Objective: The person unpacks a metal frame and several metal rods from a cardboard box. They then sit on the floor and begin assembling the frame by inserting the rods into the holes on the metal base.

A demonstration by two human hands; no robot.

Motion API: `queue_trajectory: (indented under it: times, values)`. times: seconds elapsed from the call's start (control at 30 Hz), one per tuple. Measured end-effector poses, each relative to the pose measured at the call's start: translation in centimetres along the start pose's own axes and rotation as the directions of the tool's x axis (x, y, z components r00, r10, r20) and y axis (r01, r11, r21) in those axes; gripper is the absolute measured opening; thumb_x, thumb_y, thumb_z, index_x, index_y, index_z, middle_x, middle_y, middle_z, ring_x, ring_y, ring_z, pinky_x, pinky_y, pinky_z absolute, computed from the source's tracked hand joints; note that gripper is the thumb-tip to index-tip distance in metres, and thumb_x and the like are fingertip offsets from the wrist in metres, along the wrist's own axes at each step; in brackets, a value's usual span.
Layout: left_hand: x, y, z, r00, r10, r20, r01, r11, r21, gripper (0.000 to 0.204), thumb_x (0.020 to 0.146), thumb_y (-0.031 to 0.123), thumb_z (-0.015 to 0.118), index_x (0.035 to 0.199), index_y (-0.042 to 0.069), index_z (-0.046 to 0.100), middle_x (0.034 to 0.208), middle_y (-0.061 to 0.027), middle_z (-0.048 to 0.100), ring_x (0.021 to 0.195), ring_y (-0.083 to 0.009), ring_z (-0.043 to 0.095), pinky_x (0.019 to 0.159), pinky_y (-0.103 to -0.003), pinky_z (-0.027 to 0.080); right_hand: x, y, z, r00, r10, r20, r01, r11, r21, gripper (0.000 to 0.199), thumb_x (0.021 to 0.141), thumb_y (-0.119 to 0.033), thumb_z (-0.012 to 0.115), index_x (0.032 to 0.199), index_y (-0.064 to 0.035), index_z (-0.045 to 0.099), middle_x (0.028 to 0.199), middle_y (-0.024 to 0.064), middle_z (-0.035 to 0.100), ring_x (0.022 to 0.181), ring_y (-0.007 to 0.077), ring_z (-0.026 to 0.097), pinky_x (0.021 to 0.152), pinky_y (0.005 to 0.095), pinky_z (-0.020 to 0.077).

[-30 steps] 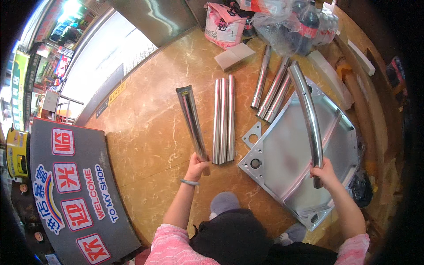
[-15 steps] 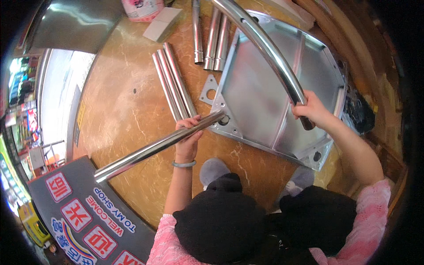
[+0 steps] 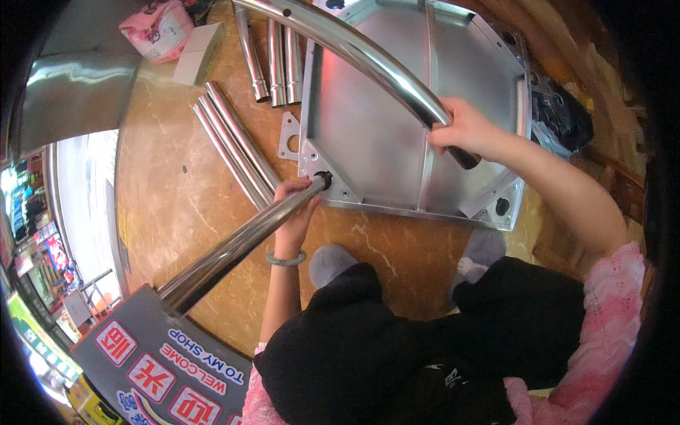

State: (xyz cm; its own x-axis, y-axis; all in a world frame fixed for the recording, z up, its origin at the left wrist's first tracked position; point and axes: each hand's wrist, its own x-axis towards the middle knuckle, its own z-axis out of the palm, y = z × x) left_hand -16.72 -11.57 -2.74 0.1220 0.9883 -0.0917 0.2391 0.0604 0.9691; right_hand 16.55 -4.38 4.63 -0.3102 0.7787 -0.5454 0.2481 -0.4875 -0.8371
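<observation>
My left hand (image 3: 294, 221), closed, grips a straight shiny metal tube (image 3: 237, 248) near its upper end. That end meets a corner hole of a large silver metal panel (image 3: 368, 106) with raised edges; whether it sits inside the hole I cannot tell. The tube slants down to the left, its far end over the grey mat. In my right hand (image 3: 467, 131) is a thicker curved metal tube (image 3: 361, 53), gripped near its lower end. It arches above the panel toward the upper left, with a small hole in its side.
Left of the panel lie several straight metal tubes (image 3: 237, 145), with more tubes (image 3: 276, 64) above them. A flat plate with a hole (image 3: 289, 136) rests beside the panel. A pink bag (image 3: 157, 30), white slab (image 3: 198, 55), dark plastic bag (image 3: 563, 117) and printed grey mat (image 3: 159, 340) surround the area.
The view has shifted, so the panel and loose tubes appear farther left. The tube in my left hand slants more steeply, its end still by the corner hole. Both hands keep their grips.
</observation>
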Motion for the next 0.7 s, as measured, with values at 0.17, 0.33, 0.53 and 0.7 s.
queue_trajectory:
  times: [0.17,0.33,0.53,0.7]
  values:
    - [1.0,-0.3,1.1,0.998,0.045,0.043,-0.046,0.998,0.029,0.029,0.076,-0.004,0.061,0.103,0.0,0.052,0.105,-0.0084,0.053,0.1,-0.0176,0.051,0.088,-0.031,0.042,-0.2,0.4,-0.1,0.999,-0.048,0.011,0.047,0.998,0.05,0.023,0.066,-0.01,0.06,0.085,0.0005,0.051,0.063,0.0038,0.052,0.055,0.0106,0.052,0.051,0.0253,0.0436]
    - [1.3,0.5,0.8,0.996,-0.075,0.041,0.079,0.991,-0.105,0.03,0.076,-0.008,0.058,0.105,0.0,0.051,0.109,-0.0085,0.053,0.101,-0.016,0.05,0.086,-0.029,0.043,-0.1,0.6,-0.1,1.0,-0.007,0.028,0.008,1.0,-0.012,0.023,0.067,-0.011,0.06,0.085,-0.0007,0.051,0.064,0.0031,0.052,0.058,0.0105,0.053,0.053,0.0252,0.044]
    - [0.4,3.0,-3.9,0.978,-0.006,-0.207,-0.029,0.985,-0.168,0.032,0.082,-0.004,0.054,0.111,0.003,0.045,0.105,-0.0066,0.05,0.094,-0.0147,0.05,0.082,-0.029,0.043,0.7,1.3,1.3,0.992,0.039,0.12,-0.041,0.999,0.019,0.032,0.067,-0.011,0.063,0.095,-0.0022,0.052,0.064,-0.0003,0.05,0.059,0.0087,0.051,0.054,0.025,0.0442]
    - [1.0,-0.5,-13.9,0.706,-0.067,-0.705,0.123,0.992,0.028,0.028,0.087,0.008,0.051,0.113,0.002,0.043,0.1,-0.0065,0.05,0.088,-0.0143,0.05,0.075,-0.029,0.042,1.7,2.5,2.6,0.975,0.088,0.206,-0.085,0.996,-0.023,0.061,0.071,-0.013,0.069,0.124,-0.0061,0.039,0.072,-0.0009,0.05,0.058,0.0068,0.049,0.045,0.0234,0.0396]
